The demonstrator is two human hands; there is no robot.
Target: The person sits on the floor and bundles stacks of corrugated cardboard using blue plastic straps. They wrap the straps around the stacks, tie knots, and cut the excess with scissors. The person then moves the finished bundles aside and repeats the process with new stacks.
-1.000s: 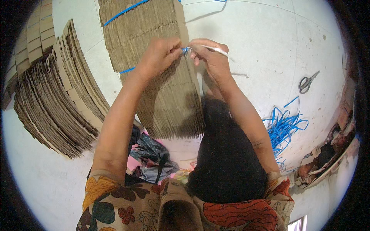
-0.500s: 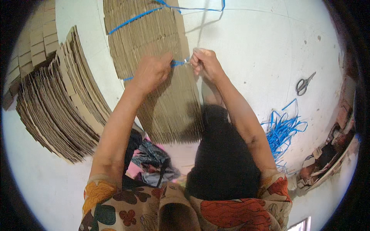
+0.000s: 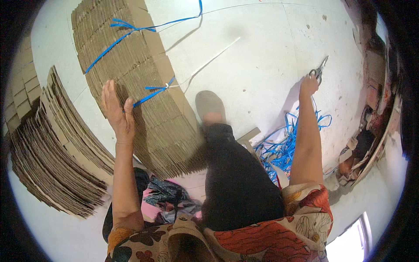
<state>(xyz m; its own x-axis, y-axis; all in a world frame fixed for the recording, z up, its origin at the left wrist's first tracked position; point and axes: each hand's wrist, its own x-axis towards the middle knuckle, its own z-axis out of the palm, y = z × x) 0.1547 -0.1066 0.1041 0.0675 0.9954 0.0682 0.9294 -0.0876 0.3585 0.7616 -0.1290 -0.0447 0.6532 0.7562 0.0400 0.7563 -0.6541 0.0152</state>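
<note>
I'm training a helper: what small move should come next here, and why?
Probably bring the scissors to the long white tail: the right hand is at their handles, and the tail trails out from the knot on the blue strap.

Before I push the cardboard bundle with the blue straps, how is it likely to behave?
The cardboard bundle is probably heavy, with many sheets packed closely together. It may move mostly as one block, since blue straps cross it. Its near end might splay, as no strap shows there.
</note>
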